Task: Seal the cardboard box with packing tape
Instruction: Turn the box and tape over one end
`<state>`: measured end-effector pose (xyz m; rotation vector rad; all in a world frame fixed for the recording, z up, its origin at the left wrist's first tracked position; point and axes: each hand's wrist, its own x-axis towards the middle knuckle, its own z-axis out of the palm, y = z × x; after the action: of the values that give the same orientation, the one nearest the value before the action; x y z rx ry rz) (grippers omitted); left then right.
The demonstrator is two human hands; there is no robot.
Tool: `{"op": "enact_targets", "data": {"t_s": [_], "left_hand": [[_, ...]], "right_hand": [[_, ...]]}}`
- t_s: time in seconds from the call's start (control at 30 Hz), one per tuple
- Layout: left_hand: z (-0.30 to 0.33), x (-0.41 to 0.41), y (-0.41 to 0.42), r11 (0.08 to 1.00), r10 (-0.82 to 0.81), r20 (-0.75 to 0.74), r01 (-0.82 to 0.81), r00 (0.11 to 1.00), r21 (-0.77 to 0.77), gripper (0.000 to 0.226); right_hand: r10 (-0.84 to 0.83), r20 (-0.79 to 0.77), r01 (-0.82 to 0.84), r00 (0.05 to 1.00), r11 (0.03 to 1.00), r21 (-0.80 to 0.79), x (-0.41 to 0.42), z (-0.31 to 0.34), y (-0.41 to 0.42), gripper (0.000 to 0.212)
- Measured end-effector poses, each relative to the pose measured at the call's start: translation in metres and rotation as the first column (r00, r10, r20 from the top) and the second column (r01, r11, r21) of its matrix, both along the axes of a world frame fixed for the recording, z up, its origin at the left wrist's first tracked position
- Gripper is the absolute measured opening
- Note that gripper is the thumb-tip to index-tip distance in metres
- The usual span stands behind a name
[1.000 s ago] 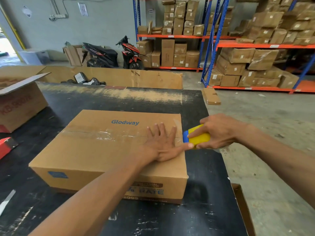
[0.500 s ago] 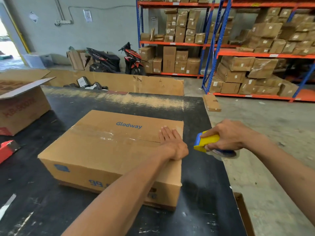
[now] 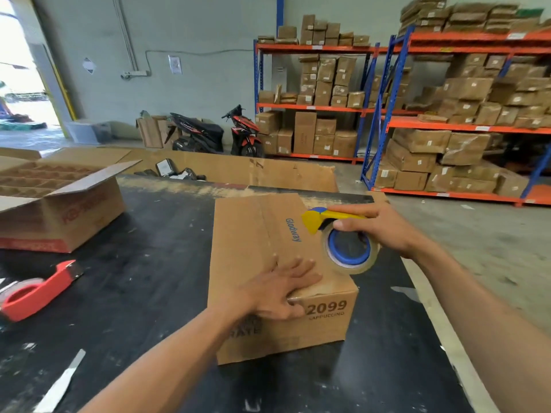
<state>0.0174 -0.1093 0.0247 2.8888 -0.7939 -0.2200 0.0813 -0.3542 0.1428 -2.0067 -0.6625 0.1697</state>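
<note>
Two dispensers: one red tape dispenser (image 3: pixel 38 290) lying on the black table (image 3: pixel 143 263), far left of the left fingers and untouched; one yellow tape dispenser (image 3: pixel 334 231) gripped over the box, right of them.
One open carton: open carton (image 3: pixel 56 210) with divider cells, well left of and beyond the left fingers.
One task box: cardboard box (image 3: pixel 268 263), flaps closed, resting on the table under both hands.
Box axis: long side runs away from the person; the centre seam (image 3: pixel 268 231) runs along it, starting just beyond the left fingertips and leading to the far edge.
Seam cover: glossy clear tape appears to lie along the seam; the far end is too dim to judge.
Left hand: left hand (image 3: pixel 280 290) flat on the near top edge, fingers (image 3: pixel 301 269) slightly spread and pressed down, thumb wrapped over the front face.
Right hand: right hand (image 3: pixel 375 228) curled around the yellow handle, thumb on the roll.
One tape roll: clear tape roll (image 3: pixel 351 251) on a blue core, hanging just above the box's right half, right of and just beyond the left fingers.
Nearer hand to seam: left, at its near end; the dispenser sits right of the seam.
Judged next need: carry the dispenser leftward onto the surface to be taped, left hand bracing.
</note>
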Motion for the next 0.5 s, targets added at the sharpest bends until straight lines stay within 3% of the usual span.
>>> {"op": "enact_targets", "data": {"t_s": [0.1, 0.27, 0.5], "left_hand": [[-0.011, -0.015, 0.007, 0.965, 0.217, 0.076, -0.225, 0.973, 0.131, 0.103], [-0.002, -0.023, 0.04, 0.975, 0.047, 0.068, -0.061, 0.997, 0.213, 0.095], [-0.008, -0.034, 0.079, 0.984, -0.052, 0.072, 0.039, 0.996, 0.173, 0.091]], "right_hand": [[-0.063, -0.006, 0.064, 0.998, 0.994, 0.093, -0.011, -0.005, 0.038, 0.037], [-0.178, 0.014, 0.175, 0.984, 0.977, 0.123, -0.03, -0.011, 0.085, 0.041], [-0.198, 0.017, 0.194, 0.98, 0.972, 0.131, -0.066, -0.015, 0.121, 0.043]]}}
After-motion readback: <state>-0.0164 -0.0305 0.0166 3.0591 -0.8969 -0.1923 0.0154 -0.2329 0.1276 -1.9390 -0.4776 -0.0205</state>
